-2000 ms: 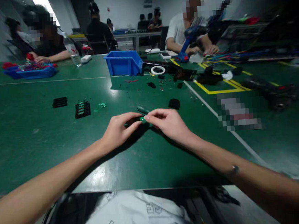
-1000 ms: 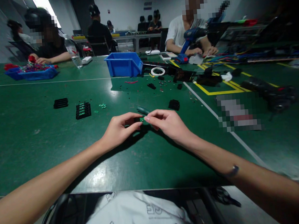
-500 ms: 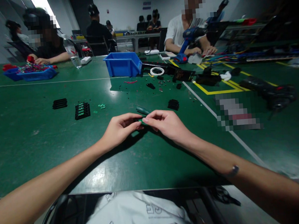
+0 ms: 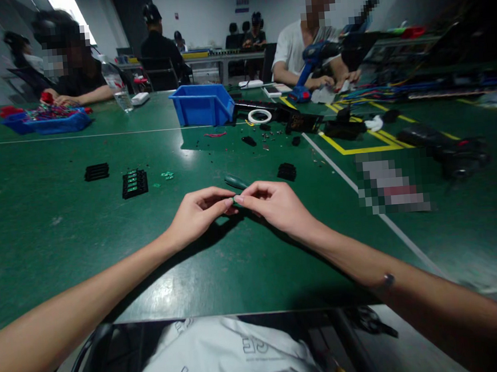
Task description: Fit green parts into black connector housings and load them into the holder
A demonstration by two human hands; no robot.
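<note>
Fingertips of the left hand (image 4: pixel 197 213) and the right hand (image 4: pixel 278 202) are held almost together at the centre of the frame, above the green table (image 4: pixel 182 277). Both hands are narrowed into a pinch, and a small green piece (image 4: pixel 234 199) is gripped between them, mostly hidden by the fingers. Just behind the right hand's fingers a dark green handle (image 4: pixel 234 181) is seen; its right end is covered, and whether it is held or lies on the table cannot be told.

At centre left, a black slotted holder (image 4: pixel 135 194) is filled with rows of green pieces. Loose green bits (image 4: pixel 167 175) are scattered just to its right, and a second black holder (image 4: pixel 96 172) is placed to its left. Another black part (image 4: pixel 286 172) is set beyond the right hand.

At upper centre, a blue bin (image 4: pixel 195 110) is seen, with a white ring (image 4: pixel 250 117) near its lower right. A blue drill (image 4: pixel 308 66) is stood at upper right, near a co-worker in a white shirt (image 4: pixel 287 48).
</note>
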